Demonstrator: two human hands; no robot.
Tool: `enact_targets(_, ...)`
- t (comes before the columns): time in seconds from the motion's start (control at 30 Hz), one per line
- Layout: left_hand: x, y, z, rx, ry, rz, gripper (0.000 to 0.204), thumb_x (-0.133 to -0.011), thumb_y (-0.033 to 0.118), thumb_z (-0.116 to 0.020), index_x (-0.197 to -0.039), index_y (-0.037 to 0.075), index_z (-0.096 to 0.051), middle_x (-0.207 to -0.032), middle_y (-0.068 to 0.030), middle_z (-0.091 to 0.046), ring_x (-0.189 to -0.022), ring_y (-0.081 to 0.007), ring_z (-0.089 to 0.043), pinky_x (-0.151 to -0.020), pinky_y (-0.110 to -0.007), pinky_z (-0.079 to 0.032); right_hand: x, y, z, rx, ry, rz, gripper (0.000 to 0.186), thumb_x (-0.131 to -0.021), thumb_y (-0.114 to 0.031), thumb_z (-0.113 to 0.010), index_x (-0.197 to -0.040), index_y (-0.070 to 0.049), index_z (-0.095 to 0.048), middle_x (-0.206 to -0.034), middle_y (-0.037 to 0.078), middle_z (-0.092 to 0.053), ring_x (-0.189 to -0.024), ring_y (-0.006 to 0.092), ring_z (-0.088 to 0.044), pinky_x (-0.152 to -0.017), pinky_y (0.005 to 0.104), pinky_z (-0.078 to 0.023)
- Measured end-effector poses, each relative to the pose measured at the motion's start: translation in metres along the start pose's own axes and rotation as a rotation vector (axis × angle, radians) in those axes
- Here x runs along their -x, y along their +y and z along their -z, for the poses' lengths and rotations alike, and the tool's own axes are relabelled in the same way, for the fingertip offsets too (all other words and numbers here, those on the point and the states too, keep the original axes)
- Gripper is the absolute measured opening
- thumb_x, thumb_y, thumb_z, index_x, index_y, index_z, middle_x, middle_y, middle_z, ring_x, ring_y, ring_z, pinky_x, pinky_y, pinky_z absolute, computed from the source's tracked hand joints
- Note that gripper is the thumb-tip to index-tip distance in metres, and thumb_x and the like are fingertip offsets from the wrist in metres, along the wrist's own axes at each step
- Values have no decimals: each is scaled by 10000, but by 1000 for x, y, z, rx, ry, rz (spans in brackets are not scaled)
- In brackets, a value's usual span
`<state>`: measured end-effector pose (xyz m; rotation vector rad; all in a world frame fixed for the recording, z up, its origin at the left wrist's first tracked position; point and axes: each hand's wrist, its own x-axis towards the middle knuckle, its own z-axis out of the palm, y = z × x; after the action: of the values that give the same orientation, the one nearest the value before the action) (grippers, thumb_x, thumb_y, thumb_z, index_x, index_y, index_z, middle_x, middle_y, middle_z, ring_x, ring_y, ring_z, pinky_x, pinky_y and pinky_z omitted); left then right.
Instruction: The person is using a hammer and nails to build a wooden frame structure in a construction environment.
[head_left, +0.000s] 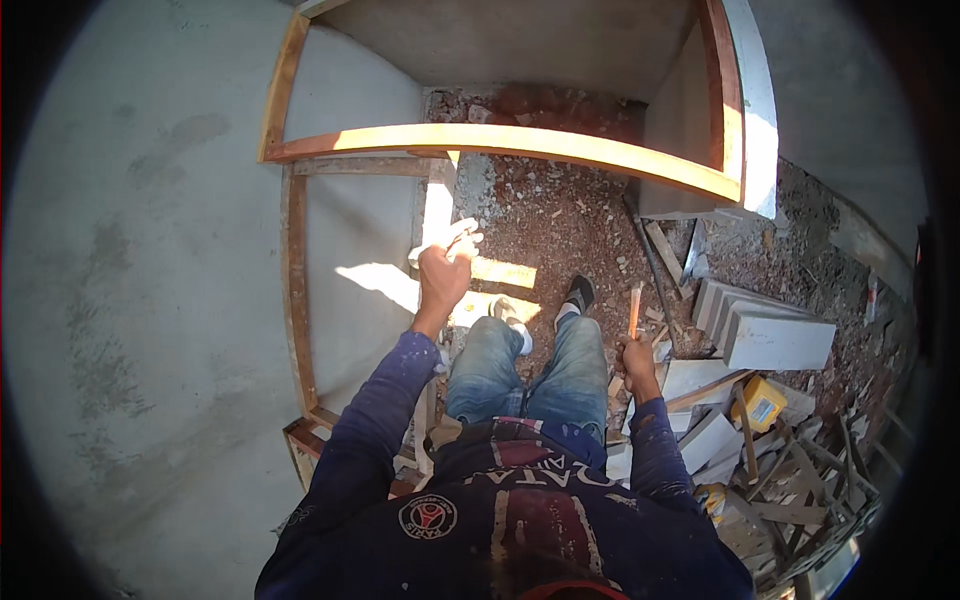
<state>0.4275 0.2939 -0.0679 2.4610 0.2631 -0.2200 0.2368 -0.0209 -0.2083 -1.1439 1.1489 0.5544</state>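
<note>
My left hand (447, 272) reaches forward to an upright wooden post (438, 200) of the frame, its fingers bent around the sunlit part. Strong light washes out the fingertips there, so the exact grip is hard to see. Lower and to the right, my right hand (638, 365) is closed around a thin orange-brown wooden stick (635, 310) that points away from me. Whether the stick is a tool's handle does not show. A long orange wooden beam (500, 143) crosses above the left hand and joins the rest of the timber frame (296, 270).
A grey plastered wall (130, 280) rises on the left. Rubble (545, 215) covers the ground around my feet. Pale blocks (780, 337) lie to the right, near a dark bar (650, 255). Scrap wood (800, 480) and a yellow container (762, 402) are piled at the lower right.
</note>
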Motion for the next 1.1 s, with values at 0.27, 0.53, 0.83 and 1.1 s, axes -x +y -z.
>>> enact_targets(0.27, -69, -7, -59, 1244, 30, 508, 306, -959, 102, -567, -1250, 39, -492, -1205, -241, -585, -1068, -341, -639, -909, -449, -523, 45, 7, -50, -104, 135, -127, 128, -923, -88, -542, -906, -72, -416, -631, 19, -452, -394, 112, -395, -319, 279, -303)
enact_targets(0.53, -104, -28, -78, 1601, -35, 617, 376, -981, 82, -490, -1349, 56, -420, -1269, -108, -533, -1246, -308, -496, -1040, -459, -412, 68, -49, -109, -125, -31, -156, 92, -979, -158, -485, -986, -71, -456, -654, 4, -458, -412, 84, -382, -325, 251, -276)
enact_targets(0.83, -119, -17, -79, 1529, 13, 701, 361, -943, 130, -599, -1279, 67, -482, -1188, -87, -574, -1204, -289, -537, -1026, -456, -409, 88, -103, -161, -532, -192, -40, 89, -1011, -165, -421, -1029, -95, -472, -638, -18, -405, -433, 51, -339, -324, 226, -278)
enact_targets(1.1, -123, -11, -74, 1432, 3, 747, 319, -973, 159, -545, -1284, 120, -486, -1244, -53, -577, -1248, -269, -496, -1057, -532, -338, 108, -135, -224, -585, -202, -35, 144, -1025, -210, -417, -921, -117, -456, -587, -34, -353, -407, 53, -278, -318, 228, -235)
